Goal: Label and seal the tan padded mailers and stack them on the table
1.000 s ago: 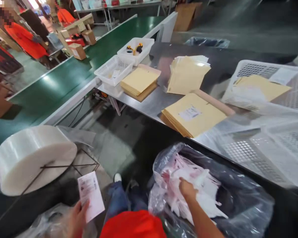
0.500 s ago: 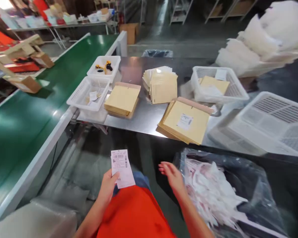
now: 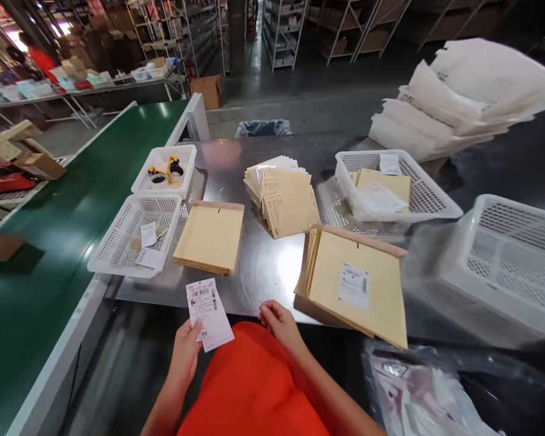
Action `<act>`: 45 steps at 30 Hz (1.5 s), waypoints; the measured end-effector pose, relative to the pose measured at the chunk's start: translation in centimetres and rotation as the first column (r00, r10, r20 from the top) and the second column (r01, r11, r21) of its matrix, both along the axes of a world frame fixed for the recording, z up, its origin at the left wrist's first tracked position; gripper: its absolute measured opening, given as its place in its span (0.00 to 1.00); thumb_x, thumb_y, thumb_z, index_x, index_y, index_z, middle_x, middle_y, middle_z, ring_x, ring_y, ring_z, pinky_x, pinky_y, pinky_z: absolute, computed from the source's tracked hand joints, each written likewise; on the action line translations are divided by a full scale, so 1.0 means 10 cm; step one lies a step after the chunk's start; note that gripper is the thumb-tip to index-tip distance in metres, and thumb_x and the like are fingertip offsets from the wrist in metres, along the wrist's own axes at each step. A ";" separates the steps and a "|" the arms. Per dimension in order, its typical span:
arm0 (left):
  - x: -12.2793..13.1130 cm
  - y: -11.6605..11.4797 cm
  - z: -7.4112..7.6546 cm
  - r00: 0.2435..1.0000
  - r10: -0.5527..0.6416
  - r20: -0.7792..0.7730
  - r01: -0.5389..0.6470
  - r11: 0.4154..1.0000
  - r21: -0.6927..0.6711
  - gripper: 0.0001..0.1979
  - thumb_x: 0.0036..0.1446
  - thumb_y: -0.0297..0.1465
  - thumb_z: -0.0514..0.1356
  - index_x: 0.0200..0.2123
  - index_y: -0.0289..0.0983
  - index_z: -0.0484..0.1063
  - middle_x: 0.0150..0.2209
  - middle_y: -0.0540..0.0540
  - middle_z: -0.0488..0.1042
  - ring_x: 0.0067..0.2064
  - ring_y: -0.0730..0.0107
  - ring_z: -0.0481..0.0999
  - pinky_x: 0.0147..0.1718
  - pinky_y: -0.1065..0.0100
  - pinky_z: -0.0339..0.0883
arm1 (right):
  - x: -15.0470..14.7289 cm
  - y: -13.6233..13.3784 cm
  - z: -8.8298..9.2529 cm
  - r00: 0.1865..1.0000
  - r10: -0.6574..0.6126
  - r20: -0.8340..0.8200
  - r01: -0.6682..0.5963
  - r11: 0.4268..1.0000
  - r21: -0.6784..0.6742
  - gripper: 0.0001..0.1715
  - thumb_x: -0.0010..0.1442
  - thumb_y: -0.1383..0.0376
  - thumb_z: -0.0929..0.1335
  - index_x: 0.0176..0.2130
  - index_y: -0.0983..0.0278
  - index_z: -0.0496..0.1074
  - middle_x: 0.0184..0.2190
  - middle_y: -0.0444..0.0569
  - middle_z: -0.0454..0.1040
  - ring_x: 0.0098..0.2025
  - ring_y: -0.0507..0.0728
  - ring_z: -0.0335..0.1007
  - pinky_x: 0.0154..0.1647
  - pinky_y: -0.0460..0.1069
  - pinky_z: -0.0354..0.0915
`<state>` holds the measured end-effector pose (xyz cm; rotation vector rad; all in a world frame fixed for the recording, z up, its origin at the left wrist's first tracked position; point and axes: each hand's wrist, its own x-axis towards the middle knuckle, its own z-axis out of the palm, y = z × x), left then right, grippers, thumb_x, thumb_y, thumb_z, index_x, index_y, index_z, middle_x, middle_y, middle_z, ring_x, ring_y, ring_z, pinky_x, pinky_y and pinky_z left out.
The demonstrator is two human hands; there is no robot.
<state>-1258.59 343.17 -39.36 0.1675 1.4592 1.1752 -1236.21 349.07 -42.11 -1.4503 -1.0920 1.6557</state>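
The left hand (image 3: 187,351) grips a printed paper (image 3: 210,324) by its lower left side, thumb lying on top, the printed face with its barcodes turned up; whether it is one sheet or several is hard to tell. The paper is in front of the person's red garment (image 3: 257,387), at the near edge of the tabletop (image 3: 254,281). The right hand (image 3: 279,324) is near that same edge, to the right of the paper and apart from it, its fingers loosely curled with a narrow gap to the thumb. Beyond the paper lies a plain envelope stack (image 3: 210,236), and right of the right hand sits a labelled envelope stack (image 3: 381,290), with a white label (image 3: 354,286) on its top envelope. Between and behind these two stacks, a fanned pile of envelopes (image 3: 293,203) spreads over the metal. On the left, a white basket (image 3: 122,270) holds small papers (image 3: 148,234), and just behind it another basket (image 3: 137,183) contains tape rolls (image 3: 176,168). Farther right, a larger basket (image 3: 436,209) carries envelopes and papers. A green conveyor belt (image 3: 72,224) runs along the left side.
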 end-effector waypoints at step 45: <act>-2.78 0.88 -0.09 0.977 0.199 0.074 -0.200 0.980 0.001 0.22 0.39 0.41 0.72 0.36 0.34 0.76 0.34 0.44 0.79 0.27 0.72 0.71 0.22 0.71 0.65 | -2.90 1.58 -0.11 0.667 0.187 0.721 -0.561 0.763 0.320 0.20 0.66 0.60 0.60 0.53 0.65 0.68 0.47 0.56 0.74 0.45 0.60 0.72 0.47 0.56 0.70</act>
